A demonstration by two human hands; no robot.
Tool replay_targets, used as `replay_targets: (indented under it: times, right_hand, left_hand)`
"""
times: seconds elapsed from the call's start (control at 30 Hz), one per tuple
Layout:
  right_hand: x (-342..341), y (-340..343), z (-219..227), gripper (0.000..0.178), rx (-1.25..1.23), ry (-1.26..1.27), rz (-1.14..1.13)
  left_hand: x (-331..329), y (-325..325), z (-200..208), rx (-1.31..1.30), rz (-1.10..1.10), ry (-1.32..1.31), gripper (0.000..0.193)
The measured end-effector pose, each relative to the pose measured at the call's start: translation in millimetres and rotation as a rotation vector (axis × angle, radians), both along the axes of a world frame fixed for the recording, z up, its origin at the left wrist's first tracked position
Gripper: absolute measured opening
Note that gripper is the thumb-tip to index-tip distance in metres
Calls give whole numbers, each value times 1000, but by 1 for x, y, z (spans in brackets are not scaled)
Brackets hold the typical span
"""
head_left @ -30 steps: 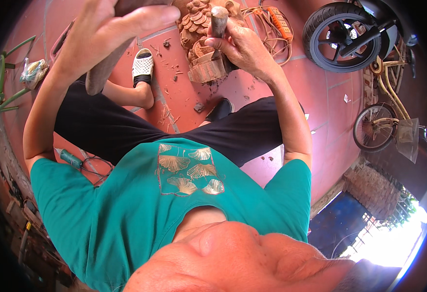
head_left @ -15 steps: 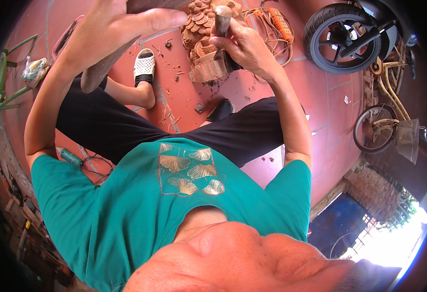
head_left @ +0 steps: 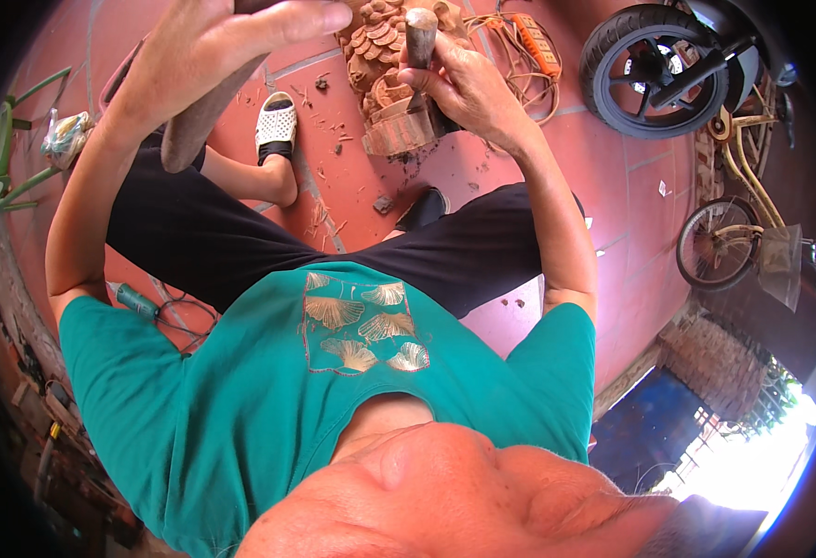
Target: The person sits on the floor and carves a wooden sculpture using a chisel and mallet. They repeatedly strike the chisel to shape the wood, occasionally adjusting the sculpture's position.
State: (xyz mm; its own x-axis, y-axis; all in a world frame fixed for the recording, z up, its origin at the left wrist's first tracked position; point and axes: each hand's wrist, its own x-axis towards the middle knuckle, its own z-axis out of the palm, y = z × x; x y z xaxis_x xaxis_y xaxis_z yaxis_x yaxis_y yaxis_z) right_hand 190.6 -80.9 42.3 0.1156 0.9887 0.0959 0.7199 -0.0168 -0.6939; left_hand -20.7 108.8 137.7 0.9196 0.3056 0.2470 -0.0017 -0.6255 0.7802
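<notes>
A brown wood carving with rounded, scale-like relief stands on the floor at the top middle. Over its near end my right hand is closed round a chisel, whose blunt handle end points up at me. My left hand is raised at the upper left, gripping a dark wooden mallet with the thumb stretched out toward the carving. One end of the mallet sticks out below my wrist; its other end is cut off by the top edge. The chisel's blade is hidden.
Wood chips lie about on the red tiles. An orange power strip with coiled cord is right of the carving, near a motorcycle wheel. A green corded tool and a green chair are at the left.
My left hand and the mallet have shifted slightly up, toward the top edge. My right hand and the chisel have stayed almost in place on the carving.
</notes>
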Motion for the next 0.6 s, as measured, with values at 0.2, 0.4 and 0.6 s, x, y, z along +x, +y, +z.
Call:
replay_targets:
  times: [0.2,0.4,0.6]
  right_hand:
    - [2,1,-6,32,120,-65,45]
    - [8,-4,-11,25,-82,24,-89]
    - [0,-2,-9,36,17,63,-43]
  left_hand:
    - [7,-2,-15,-19,-99,348,66]
    - [1,7,-6,-49,-41,286,71]
    - [-2,6,0,-5,-48,111,69]
